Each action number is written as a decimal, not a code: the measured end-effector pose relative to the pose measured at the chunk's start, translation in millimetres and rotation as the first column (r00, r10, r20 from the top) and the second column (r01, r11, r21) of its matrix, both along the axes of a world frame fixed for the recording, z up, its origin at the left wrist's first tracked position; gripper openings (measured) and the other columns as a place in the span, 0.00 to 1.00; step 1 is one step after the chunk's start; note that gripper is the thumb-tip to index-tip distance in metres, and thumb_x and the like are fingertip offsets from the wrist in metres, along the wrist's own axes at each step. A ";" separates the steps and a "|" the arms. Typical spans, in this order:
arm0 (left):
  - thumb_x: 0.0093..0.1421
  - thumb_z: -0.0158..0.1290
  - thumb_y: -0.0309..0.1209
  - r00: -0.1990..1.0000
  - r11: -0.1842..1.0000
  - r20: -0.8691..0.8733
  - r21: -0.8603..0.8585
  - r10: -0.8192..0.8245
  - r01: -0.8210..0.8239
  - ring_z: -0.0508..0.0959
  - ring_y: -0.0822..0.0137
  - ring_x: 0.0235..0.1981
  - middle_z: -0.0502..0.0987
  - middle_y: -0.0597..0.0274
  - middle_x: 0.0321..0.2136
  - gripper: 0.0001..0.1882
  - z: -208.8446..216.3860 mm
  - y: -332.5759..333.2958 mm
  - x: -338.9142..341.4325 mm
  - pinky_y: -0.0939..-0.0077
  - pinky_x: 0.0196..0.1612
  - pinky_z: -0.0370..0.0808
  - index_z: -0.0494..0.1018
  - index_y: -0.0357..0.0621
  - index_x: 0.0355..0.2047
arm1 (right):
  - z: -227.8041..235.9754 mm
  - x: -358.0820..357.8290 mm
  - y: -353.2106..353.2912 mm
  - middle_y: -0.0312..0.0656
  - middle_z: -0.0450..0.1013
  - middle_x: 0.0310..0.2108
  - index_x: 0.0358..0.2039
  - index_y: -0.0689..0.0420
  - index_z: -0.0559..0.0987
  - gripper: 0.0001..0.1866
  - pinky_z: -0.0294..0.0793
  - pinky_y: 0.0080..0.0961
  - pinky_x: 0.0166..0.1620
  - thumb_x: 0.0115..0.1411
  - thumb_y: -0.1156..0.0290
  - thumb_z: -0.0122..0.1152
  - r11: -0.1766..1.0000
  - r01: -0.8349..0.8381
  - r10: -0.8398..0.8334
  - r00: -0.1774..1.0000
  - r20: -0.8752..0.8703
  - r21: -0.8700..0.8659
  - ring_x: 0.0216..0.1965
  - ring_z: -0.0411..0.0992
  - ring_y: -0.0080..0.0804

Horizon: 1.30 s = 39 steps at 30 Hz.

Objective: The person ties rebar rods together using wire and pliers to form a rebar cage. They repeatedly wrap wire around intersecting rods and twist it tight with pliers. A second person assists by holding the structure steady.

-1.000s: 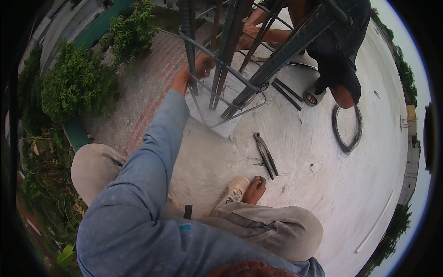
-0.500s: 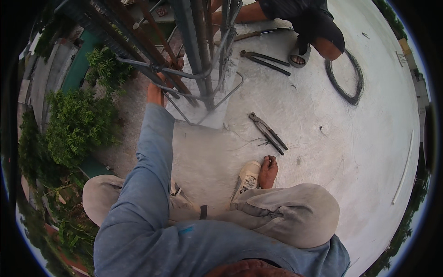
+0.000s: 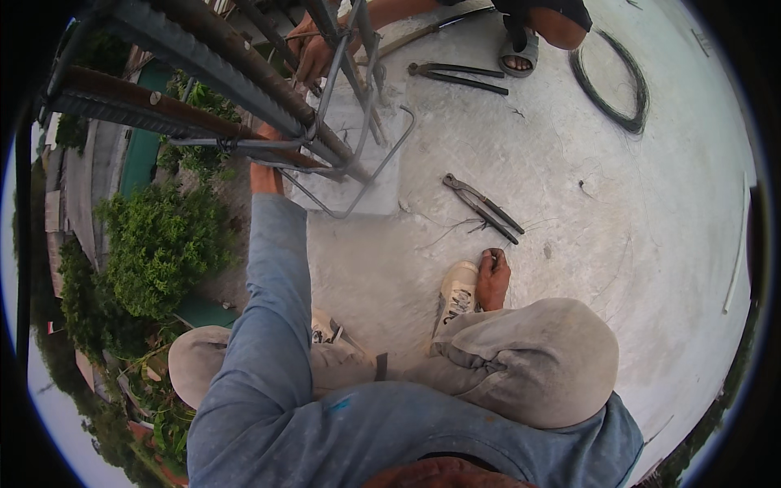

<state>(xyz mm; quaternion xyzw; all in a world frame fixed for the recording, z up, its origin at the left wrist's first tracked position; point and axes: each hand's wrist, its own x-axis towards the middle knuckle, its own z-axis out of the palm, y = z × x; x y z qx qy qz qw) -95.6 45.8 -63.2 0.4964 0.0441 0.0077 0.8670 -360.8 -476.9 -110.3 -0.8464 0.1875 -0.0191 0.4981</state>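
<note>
My left arm reaches forward to a cage of upright ribbed rebar tied with a bent steel stirrup. My left hand is at the foot of the bars, which hide its fingers. Low beside my right shoe, my right hand is closed with curled fingertips near the floor; what they pinch is too small to make out. Just beyond it lie tying pincers with dark handles, and thin loose wire. A co-worker's hand grips among the bars at the far side.
A second pair of pincers and a long-handled tool lie farther off, near the co-worker's sandalled foot. A coil of black wire rests at far right. At left, the concrete slab's edge drops to trees.
The view has shifted, so the rebar looms larger at upper left. The co-worker's hands show more clearly on the bars. My right hand stays low by the shoe, near the pincers.
</note>
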 end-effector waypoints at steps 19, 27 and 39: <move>0.69 0.51 0.40 0.998 0.995 -0.027 -0.084 0.048 -0.050 0.79 0.61 0.48 0.78 0.58 0.43 0.25 0.1 -6.1 -48.2 0.61 0.52 0.82 0.69 0.35 0.59 | 42.2 20.1 2.5 0.33 0.67 0.28 0.58 0.66 0.75 0.20 0.62 0.22 0.33 0.74 0.65 0.51 0.855 0.063 0.071 0.969 -0.236 0.515 0.29 0.61 0.19; 0.71 0.50 0.44 0.997 0.991 -0.042 -0.113 0.072 -0.076 0.79 0.60 0.49 0.78 0.56 0.44 0.28 -2.8 -2.1 -43.2 0.60 0.53 0.83 0.67 0.33 0.61 | 57.0 40.9 37.7 0.35 0.69 0.34 0.66 0.65 0.69 0.22 0.64 0.22 0.34 0.78 0.66 0.48 0.600 -0.056 0.236 0.966 -0.109 0.798 0.28 0.61 0.21; 0.73 0.49 0.49 0.971 0.965 -0.172 -0.171 0.169 -0.198 0.80 0.57 0.51 0.78 0.54 0.45 0.32 -10.5 16.3 -45.3 0.58 0.55 0.84 0.65 0.31 0.64 | 73.6 50.6 44.7 0.38 0.74 0.33 0.61 0.64 0.74 0.18 0.73 0.22 0.39 0.78 0.67 0.49 0.505 -0.134 0.359 0.931 -0.067 0.853 0.33 0.71 0.24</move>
